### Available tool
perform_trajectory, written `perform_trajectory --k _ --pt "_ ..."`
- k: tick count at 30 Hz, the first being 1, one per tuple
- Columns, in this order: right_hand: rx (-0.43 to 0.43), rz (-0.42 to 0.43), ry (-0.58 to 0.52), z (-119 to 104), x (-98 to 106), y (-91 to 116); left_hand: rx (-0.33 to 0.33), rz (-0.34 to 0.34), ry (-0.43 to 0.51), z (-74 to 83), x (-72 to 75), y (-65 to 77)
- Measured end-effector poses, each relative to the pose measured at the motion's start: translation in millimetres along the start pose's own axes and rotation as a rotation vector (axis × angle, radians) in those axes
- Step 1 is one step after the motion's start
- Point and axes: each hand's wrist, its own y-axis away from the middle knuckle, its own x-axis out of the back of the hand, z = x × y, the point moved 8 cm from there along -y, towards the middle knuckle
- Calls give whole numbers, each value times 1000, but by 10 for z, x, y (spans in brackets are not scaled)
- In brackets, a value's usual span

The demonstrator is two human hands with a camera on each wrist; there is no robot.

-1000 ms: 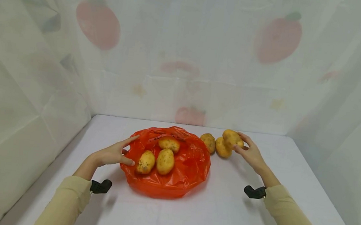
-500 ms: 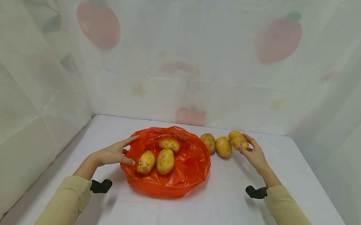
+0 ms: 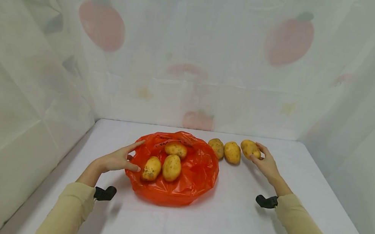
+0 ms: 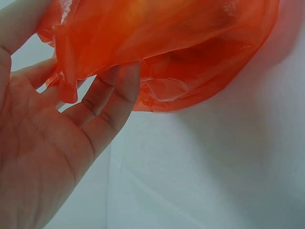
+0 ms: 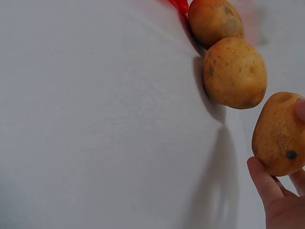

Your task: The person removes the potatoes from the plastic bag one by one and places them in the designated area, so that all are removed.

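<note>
A red plastic bag (image 3: 199, 168) lies spread with its mouth up, holding three potatoes, one of them a spotted potato (image 3: 152, 169). My left hand (image 3: 115, 161) grips the bag's left rim, thumb and index finger spread along it; in the left wrist view other fingers (image 4: 107, 102) go behind the red film. At the back right, my right hand (image 3: 267, 165) pinches a potato (image 3: 250, 149) between thumb and fingers. A dark spot shows on this potato (image 5: 276, 136) in the right wrist view.
Between bag and right hand, a yellow potato (image 3: 232, 152) and a browner potato (image 3: 216, 148) stand in a row on the white table (image 3: 196, 228). White curtains (image 3: 237, 99) with fruit prints hang behind and along both sides. A dark wrist camera (image 3: 266, 201) sits at the right cuff.
My right hand has moved the potato right and down, away from above the yellow potato to beside it at the row's right end. The left hand and bag have stayed still.
</note>
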Motion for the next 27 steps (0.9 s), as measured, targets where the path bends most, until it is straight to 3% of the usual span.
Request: perform_trajectory --k 21,27 --pt "-53 -1 71 201 -32 -19 -5 -4 19 -19 -10 -4" --pt "-25 20 102 190 -53 -55 -10 -5 23 -10 -10 3"
